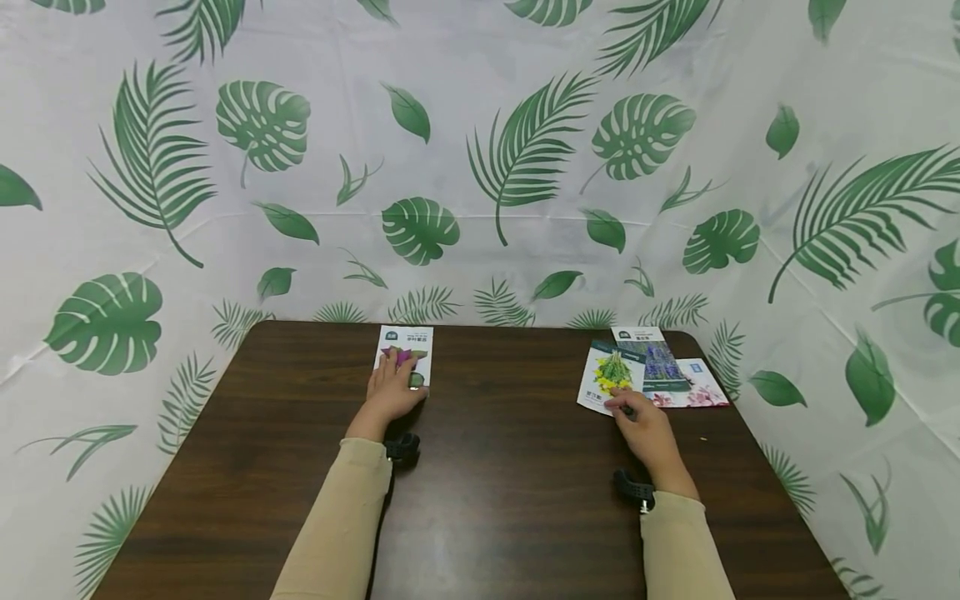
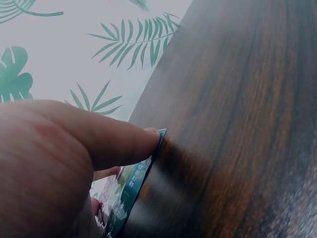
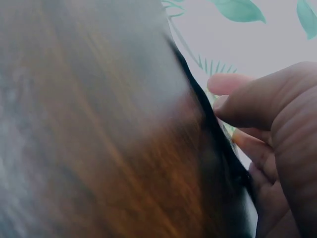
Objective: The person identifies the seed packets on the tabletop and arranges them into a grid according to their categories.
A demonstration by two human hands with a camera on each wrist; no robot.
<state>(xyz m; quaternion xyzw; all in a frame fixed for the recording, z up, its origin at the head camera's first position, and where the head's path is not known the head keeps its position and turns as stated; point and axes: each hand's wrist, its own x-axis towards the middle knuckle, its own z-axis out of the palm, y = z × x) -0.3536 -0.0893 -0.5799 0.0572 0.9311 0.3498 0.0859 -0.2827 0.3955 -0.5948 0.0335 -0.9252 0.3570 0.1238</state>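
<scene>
A brown counter carries everything. Two hands are on it. The right hand is nearer the yellow-flower packet, its grip pinching low on the right side; the packet points up and left from there, long side away from the person. The left hand rests spread fingers on the purple-flower packet. Packets: four. One left, three right, with one blue-flower packet and one pink-flower packet lying sideways.

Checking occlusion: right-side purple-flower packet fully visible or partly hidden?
Partly hidden: head view shows the yellow-flower packet overlapping the left side of the purple-flower packet.
</scene>
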